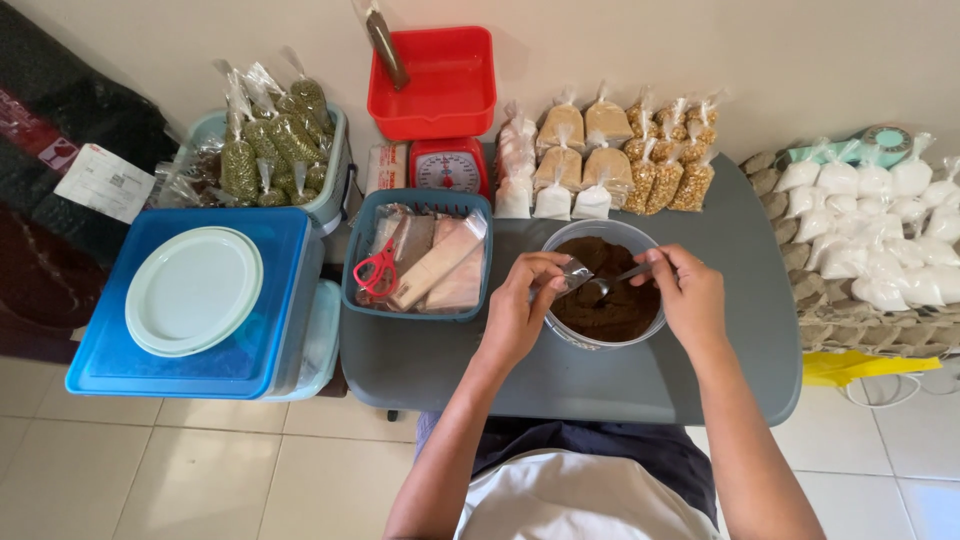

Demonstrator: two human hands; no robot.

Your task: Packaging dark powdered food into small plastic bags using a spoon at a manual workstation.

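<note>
The left hand [522, 310] pinches a small clear plastic bag [574, 273] by its mouth, holding it over the near-left rim of the bowl [560, 330], which is full of dark brown powder [620, 305]. The right hand [690, 295] is closed around the handle of a metal spoon [612, 281], whose scoop points left, just at the bag's opening.

To do this step well, the bag's mouth should be kept wide and directly above the bowl, so that any spill falls back into the powder (the bag is thin and floppy, so I judge a loose pinch would let it fold shut). The spoon is best tipped slowly, its edge touching or just inside the opening.

The bag sits between the two hands, at the left fingertips and just beside the spoon's scoop; the bowl stands on the grey worktop [450, 360], under both hands.
</note>
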